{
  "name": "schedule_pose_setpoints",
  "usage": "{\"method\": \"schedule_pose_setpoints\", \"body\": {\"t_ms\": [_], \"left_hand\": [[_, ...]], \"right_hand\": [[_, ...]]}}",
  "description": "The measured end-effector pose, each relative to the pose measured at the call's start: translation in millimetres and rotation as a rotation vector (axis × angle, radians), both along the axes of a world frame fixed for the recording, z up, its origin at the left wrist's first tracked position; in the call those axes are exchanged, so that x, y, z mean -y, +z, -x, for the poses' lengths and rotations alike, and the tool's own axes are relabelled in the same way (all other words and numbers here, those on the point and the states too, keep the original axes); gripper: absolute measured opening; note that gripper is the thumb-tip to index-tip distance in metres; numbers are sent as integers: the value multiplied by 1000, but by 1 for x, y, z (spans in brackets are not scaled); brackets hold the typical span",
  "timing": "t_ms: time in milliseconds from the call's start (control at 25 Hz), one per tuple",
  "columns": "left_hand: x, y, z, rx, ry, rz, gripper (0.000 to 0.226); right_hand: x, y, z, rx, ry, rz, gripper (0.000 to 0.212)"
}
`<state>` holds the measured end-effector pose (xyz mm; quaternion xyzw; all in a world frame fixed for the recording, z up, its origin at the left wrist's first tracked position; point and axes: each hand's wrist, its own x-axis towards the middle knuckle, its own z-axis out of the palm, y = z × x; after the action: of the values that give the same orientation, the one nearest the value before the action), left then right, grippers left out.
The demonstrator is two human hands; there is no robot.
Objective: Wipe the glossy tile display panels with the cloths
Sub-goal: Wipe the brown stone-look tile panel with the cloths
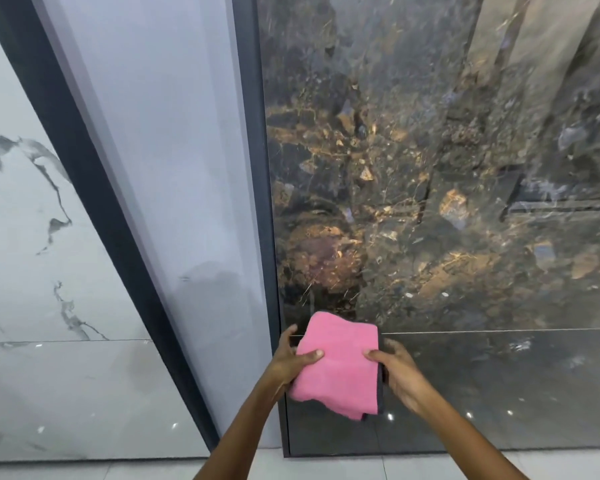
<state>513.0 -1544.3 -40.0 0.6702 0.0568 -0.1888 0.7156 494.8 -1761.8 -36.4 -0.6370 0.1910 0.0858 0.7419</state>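
While both forearms reach up from the bottom edge toward the dark marble panel point(447, 168), the scene runs leftward from it through a pale lavender panel point(160, 168) to a white marble panel point(25, 271) with grey veins, a black frame strip point(84, 188) slanting between those two. Each panel is glossy and flat, with a thin horizontal joint low down; the dark one is mottled black, brown and gold and mirrors blurred shapes. Below the dark panel lies a pale floor tile point(326, 465). The left hand point(290, 362), at the dark panel's lower left corner, grips the left edge of the pink cloth point(340, 368), thumb curled onto its front and fingers behind it. That cloth, a soft, fuzzy, folded rectangle with rumpled corners, sits in front of the dark panel's lower left, across the joint line; whether it touches the surface cannot be told. A dark grey cloth layer point(381, 382) shows along its right edge. The right hand point(400, 372) grips that right edge, thumb pressed on the pink front, fingers wrapped behind. No writing or brand can be read anywhere.
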Motion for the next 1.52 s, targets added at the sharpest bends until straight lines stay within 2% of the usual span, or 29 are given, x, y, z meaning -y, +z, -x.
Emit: {"method": "schedule_pose_setpoints", "body": {"t_ms": [40,80,160,200,280,320,360,400,440,480,520,600,640,720,800,880,1040,1120,1160,1280,1320,1360,1400,1440,1520], "left_hand": [[-1,-1,-2,50,9,13,55],[-1,1,-2,106,1,4,45],[-4,1,-2,190,-15,-107,22],[-8,0,-4,213,-28,-152,22],[-16,-2,-7,231,-131,-226,46],[-18,-1,-10,245,-204,-284,63],[-18,-1,-12,272,-266,-370,73],[-16,1,-14,315,-296,-446,74],[-13,4,-16,362,-302,-519,68],[-11,7,-19,421,-310,-617,61],[-11,8,-22,479,-321,-747,54],[-17,5,-29,530,-352,-923,45],[-21,3,-29,512,-369,-863,44],[-24,8,-21,333,-332,-446,50],[-21,11,-10,115,-305,-46,66],[-15,9,-4,-30,-350,74,69],[-10,5,-10,-125,-260,151,61],[-8,5,-14,-163,-188,199,49],[-7,7,-14,-180,-162,198,41],[0,18,-11,-197,-136,191,19],[2,23,-9,-207,-108,195,21],[4,28,-6,-219,-66,204,26],[5,28,-7,-228,-26,209,37],[4,24,-8,-230,-9,210,48],[8,24,-8,-192,11,196,61]], "right_hand": [[-3,2,-2,45,-8,13,57],[-6,4,-4,85,26,22,59],[-7,3,-9,119,123,142,49],[-7,6,-11,116,179,192,42],[-6,13,-9,67,244,146,24],[-3,13,-10,35,287,73,26],[-1,14,-11,10,333,61,48],[0,16,-11,4,411,148,68],[-1,20,-9,10,490,323,76],[-2,23,-9,41,538,532,70],[-2,26,-10,68,541,719,55],[3,33,-12,146,538,909,33],[7,34,-12,173,556,906,31],[15,39,-12,189,574,665,29],[16,46,-7,165,554,377,32],[16,47,-5,167,497,353,35],[17,32,-3,198,406,583,41],[17,35,1,270,464,933,46],[13,38,4,333,519,1082,57],[-10,48,15,416,776,1229,95],[-15,46,17,432,821,1294,93],[-18,42,15,453,795,1285,76],[-19,40,13,473,696,1184,50],[-18,42,10,436,577,996,28],[-14,48,1,230,405,470,15]]}}
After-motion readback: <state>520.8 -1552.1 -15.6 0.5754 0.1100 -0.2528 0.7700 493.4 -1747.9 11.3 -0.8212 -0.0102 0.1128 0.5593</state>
